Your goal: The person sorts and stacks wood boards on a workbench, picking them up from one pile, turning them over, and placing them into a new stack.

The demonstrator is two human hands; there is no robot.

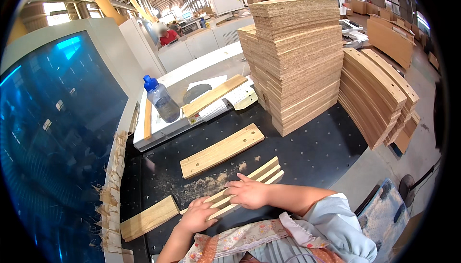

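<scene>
Pressing down on a small bundle of thin pale wooden strips (pixel 245 186), both of the person's hands lie flat on it, which keeps the loose strips lined up side by side on the black perforated tabletop (pixel 317 152). The right hand (pixel 249 193) rests palm-down across the middle of the bundle, fingers spread open and not curled around anything. The left hand (pixel 197 217) sits on the near end of the same strips, fingers bent over their edge; whether it truly grips them cannot be told. The bundle lies slanted, close to the person's body, with a patch of sawdust (pixel 201 186) just beside it.

Farther out, a flat light wooden board with drilled holes (pixel 222 150) lies apart from the hands, and a shorter wooden block (pixel 149 218) sits near the left edge. Behind them, a tall stack of chipboard panels (pixel 295 61) stands on the tabletop, within arm's reach as a supply judged by its position, and curved plywood pieces (pixel 379 95) are stacked to its right. A clear plastic bottle with a blue cap (pixel 161 100) stands upright on a white machine ledge (pixel 158 133), out of the working area.
</scene>
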